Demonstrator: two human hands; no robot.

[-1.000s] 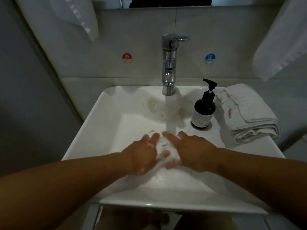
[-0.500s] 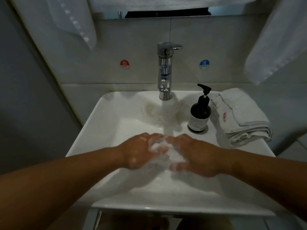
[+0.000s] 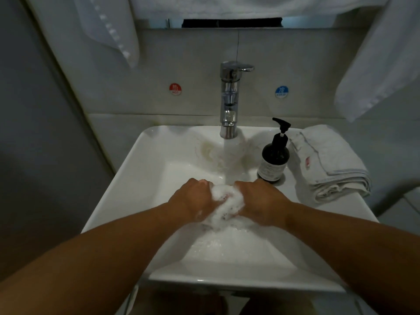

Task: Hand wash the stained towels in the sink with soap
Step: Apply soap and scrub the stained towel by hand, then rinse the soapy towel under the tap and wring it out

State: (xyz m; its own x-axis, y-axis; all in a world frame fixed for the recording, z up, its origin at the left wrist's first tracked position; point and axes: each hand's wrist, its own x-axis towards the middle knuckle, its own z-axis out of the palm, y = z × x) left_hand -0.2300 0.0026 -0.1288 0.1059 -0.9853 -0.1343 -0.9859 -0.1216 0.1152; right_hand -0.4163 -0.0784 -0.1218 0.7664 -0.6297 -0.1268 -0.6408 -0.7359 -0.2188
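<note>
Head view: left hand (image 3: 192,201) and right hand (image 3: 263,202) clench a sudsy towel (image 3: 226,202) in the white sink (image 3: 141,178) beneath the tap (image 3: 229,98).

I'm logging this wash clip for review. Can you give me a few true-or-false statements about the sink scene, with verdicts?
1. Water runs from the faucet. True.
2. The left hand and right hand both have a grip on a foamy towel in the sink. True.
3. The soap bottle lies tipped over in the basin. False: it stands upright on the rim, right of the faucet.
4. The folded towel sits on the sink's left side. False: it lies on the right, beside the bottle.
5. A red sticker is on the wall left of the faucet. True.
</note>
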